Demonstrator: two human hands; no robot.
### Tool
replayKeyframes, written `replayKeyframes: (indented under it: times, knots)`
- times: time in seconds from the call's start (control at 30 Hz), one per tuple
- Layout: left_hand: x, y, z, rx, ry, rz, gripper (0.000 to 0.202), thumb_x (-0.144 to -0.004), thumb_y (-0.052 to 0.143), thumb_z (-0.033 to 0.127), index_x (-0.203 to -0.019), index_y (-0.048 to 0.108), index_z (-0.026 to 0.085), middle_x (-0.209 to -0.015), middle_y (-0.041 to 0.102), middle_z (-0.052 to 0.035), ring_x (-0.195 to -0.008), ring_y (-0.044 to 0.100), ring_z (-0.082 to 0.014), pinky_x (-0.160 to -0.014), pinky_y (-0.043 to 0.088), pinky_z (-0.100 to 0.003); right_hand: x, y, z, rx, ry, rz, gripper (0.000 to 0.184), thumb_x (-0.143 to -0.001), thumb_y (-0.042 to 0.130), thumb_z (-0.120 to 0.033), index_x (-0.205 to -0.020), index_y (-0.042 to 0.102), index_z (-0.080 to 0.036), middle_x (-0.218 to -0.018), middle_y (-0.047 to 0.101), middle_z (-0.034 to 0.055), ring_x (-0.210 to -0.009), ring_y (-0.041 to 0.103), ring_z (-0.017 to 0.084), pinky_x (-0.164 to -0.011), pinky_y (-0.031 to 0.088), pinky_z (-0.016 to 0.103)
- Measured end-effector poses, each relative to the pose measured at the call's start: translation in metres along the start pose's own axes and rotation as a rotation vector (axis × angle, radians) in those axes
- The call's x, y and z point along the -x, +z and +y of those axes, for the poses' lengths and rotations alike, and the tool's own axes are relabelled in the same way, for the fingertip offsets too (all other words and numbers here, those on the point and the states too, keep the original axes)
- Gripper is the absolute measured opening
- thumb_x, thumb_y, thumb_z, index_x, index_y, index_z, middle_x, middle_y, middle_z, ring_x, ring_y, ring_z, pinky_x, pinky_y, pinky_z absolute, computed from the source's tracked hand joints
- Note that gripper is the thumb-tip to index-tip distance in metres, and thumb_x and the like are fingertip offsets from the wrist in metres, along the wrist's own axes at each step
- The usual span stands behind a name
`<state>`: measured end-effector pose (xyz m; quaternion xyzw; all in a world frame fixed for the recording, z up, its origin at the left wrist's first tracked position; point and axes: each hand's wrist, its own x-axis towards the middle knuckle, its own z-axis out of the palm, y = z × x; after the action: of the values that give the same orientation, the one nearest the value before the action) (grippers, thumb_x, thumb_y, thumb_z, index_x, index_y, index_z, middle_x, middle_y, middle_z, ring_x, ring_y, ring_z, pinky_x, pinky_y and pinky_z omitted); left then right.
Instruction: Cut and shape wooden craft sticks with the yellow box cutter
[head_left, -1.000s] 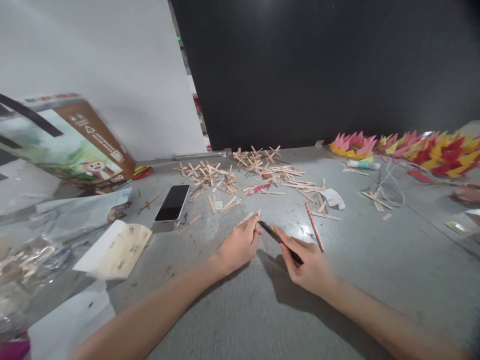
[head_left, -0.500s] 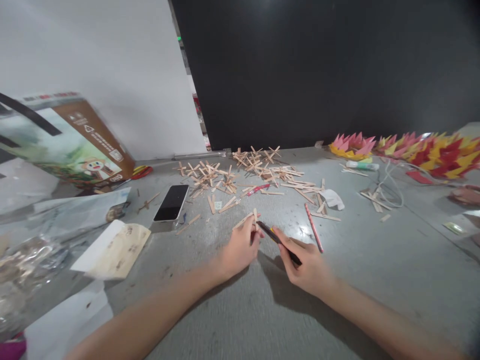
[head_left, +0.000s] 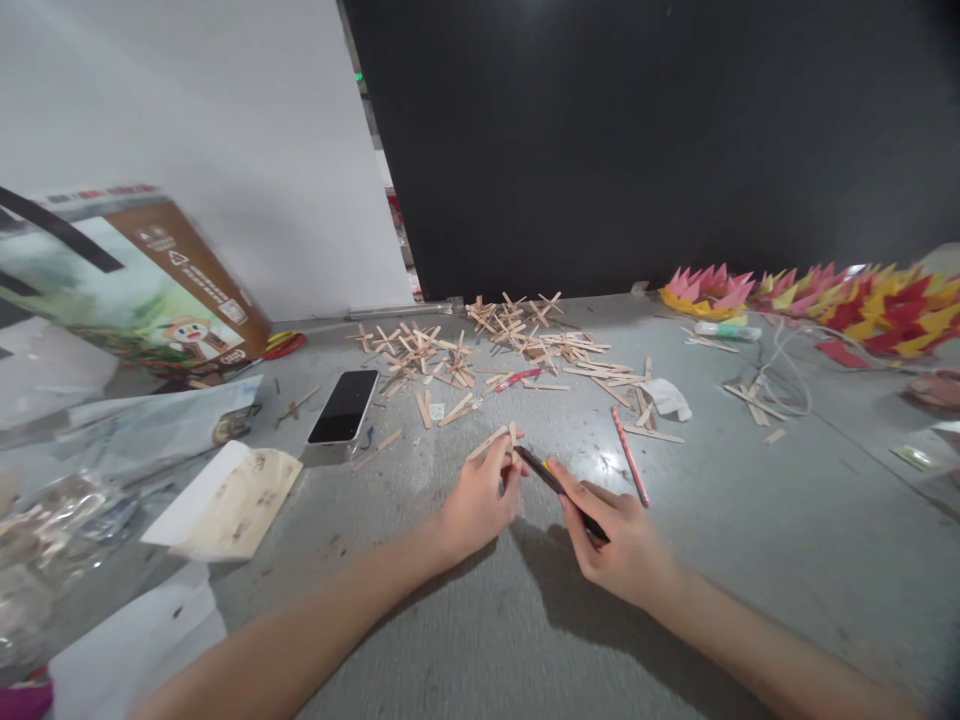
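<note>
Wooden stick (head_left: pixel 513 436): pinched in the left hand (head_left: pixel 480 500), fingers nearly closed, over the grey table (head_left: pixel 420 640).
Black cutter (head_left: pixel 536 466): right hand (head_left: pixel 619 535) wrapped snugly round it, tip right by the stick.
Cutter work: probably trimming, imo; next move wants a steady pinch, clear of the tip.
Fuzzy bits: tip's blurry, contact unclear, stick's lower end hidden; second stick (head_left: pixel 486 443), held or loose, can't tell.

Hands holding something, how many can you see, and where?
2. The left hand, near the middle, pinches a stick; the right hand, beside it, grips a black tool. Neither hand is hidden.
</note>
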<state>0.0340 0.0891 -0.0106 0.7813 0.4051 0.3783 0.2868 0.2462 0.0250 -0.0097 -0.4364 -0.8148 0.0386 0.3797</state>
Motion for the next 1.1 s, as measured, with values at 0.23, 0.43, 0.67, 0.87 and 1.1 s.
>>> replayKeyframes:
  times: [0.23, 0.43, 0.67, 0.87, 1.1]
  knots:
    - [0.003, 0.001, 0.008, 0.043, -0.091, 0.025, 0.032, -0.101, 0.051, 0.019, -0.133, 0.052, 0.019, -0.087, 0.078, -0.0023, -0.078, 0.075, -0.0175, -0.087, 0.058, -0.034, 0.000, 0.003, -0.003, 0.063, -0.010, 0.001, 0.054, -0.105, 0.046, -0.015, -0.159, 0.047, -0.015, -0.069, 0.063, -0.0009, -0.052, 0.056, 0.013, -0.051, 0.040, 0.026]
    - [-0.001, 0.000, 0.004, 0.037, -0.129, -0.031, 0.035, -0.100, 0.051, 0.018, -0.135, 0.053, 0.020, -0.089, 0.079, -0.0032, -0.083, 0.076, -0.0187, -0.088, 0.058, -0.033, 0.001, 0.004, 0.005, 0.048, 0.009, -0.047, 0.052, -0.106, 0.045, -0.018, -0.157, 0.051, -0.016, -0.070, 0.066, 0.0012, -0.053, 0.058, 0.014, -0.055, 0.046, 0.025]
    - [-0.002, 0.000, 0.005, 0.074, -0.189, -0.021, 0.049, -0.099, 0.055, 0.021, -0.147, 0.044, 0.020, -0.087, 0.079, -0.0018, -0.077, 0.076, -0.0183, -0.078, 0.057, -0.030, 0.000, 0.004, 0.007, 0.029, 0.015, -0.075, 0.059, -0.107, 0.047, -0.019, -0.165, 0.039, -0.021, -0.112, 0.081, 0.0118, -0.075, 0.078, 0.020, -0.065, 0.062, 0.029]
    - [-0.001, 0.000, -0.005, -0.019, -0.136, -0.049, 0.046, -0.103, 0.048, 0.019, -0.149, 0.045, 0.020, -0.091, 0.077, -0.0034, -0.083, 0.075, -0.0184, -0.085, 0.058, -0.032, -0.001, 0.002, 0.005, -0.004, 0.049, -0.097, 0.051, -0.106, 0.047, -0.017, -0.156, 0.045, -0.023, -0.137, 0.074, 0.0104, -0.098, 0.081, 0.022, -0.078, 0.065, 0.030]
    - [-0.002, 0.000, -0.012, -0.098, -0.019, -0.093, 0.046, -0.102, 0.043, 0.014, -0.148, 0.046, 0.018, -0.094, 0.076, -0.0062, -0.092, 0.074, -0.0204, -0.092, 0.057, -0.036, -0.003, -0.008, 0.008, 0.002, 0.061, -0.138, 0.039, -0.105, 0.048, -0.018, -0.142, 0.057, -0.024, -0.123, 0.080, 0.0080, -0.091, 0.082, 0.023, -0.074, 0.063, 0.032]
